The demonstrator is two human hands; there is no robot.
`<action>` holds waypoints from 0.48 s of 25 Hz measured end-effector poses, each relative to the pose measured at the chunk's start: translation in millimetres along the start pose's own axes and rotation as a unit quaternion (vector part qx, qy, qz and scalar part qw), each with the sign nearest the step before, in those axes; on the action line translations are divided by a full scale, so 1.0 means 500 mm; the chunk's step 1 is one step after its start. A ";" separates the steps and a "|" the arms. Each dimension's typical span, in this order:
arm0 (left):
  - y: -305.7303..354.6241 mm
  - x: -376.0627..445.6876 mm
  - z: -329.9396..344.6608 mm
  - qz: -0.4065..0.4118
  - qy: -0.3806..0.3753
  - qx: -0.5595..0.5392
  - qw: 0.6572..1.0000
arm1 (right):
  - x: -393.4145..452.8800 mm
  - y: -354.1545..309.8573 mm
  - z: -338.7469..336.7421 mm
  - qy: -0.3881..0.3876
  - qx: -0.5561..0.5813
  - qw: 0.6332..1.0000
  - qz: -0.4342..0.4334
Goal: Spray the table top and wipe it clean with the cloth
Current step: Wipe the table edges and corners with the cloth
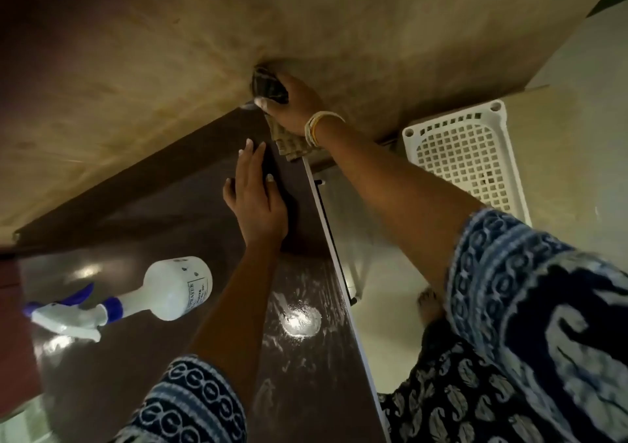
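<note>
A: Two hands are at work on the counter (pixel 163 225), and it looks like the wiping step. The right hand (pixel 295 106) is at the far corner, its fingers (pixel 268 101) curled round the cloth (pixel 292 143), which is bunched under the palm with a checked flap trailing toward the wrist.

B: And the other hand?

A: The left hand (pixel 255 201) lies flat on the counter, just nearer than the cloth, with straight fingers holding nothing. I judge it to be bracing.

B: Where is the spray bottle (pixel 146 296)?

A: Lying on its side, well to the left of the cloth and much nearer the person, untouched. Nearer than the cloth, along the right edge, wet smears (pixel 299 320) glint under a light, so spraying seems done there.

B: What does the next move call for?

A: Probably drawing the cloth back from that corner across the smears, pressing evenly. The bottle would need lifting before its patch gets wiped. A white basket (pixel 465 157) sits to the right of the cloth, off the counter.
</note>
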State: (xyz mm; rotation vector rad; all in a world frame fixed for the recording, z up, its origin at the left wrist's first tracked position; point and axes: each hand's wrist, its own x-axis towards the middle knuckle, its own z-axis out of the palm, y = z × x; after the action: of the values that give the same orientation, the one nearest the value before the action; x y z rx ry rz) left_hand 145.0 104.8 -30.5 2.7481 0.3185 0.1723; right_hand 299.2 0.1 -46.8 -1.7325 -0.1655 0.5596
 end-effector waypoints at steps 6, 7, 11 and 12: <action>-0.005 0.004 0.008 -0.025 0.020 -0.024 0.999 | -0.048 -0.019 0.058 0.026 -0.468 0.870 -0.153; -0.007 0.006 0.009 -0.023 0.025 -0.029 0.999 | -0.028 -0.033 0.057 -0.007 -0.485 0.859 -0.165; -0.011 0.006 0.010 0.000 0.041 -0.050 0.998 | 0.049 -0.110 0.068 -0.119 -0.495 0.848 -0.149; -0.011 0.007 0.010 0.005 0.041 -0.048 0.998 | 0.065 -0.124 0.076 -0.132 -0.488 0.852 -0.136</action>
State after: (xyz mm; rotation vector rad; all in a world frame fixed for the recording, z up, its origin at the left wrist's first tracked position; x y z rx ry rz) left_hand 148.0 109.2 -36.9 2.6518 0.3107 0.2956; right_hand 321.9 61.8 -1.7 -2.5344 -1.0242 0.5302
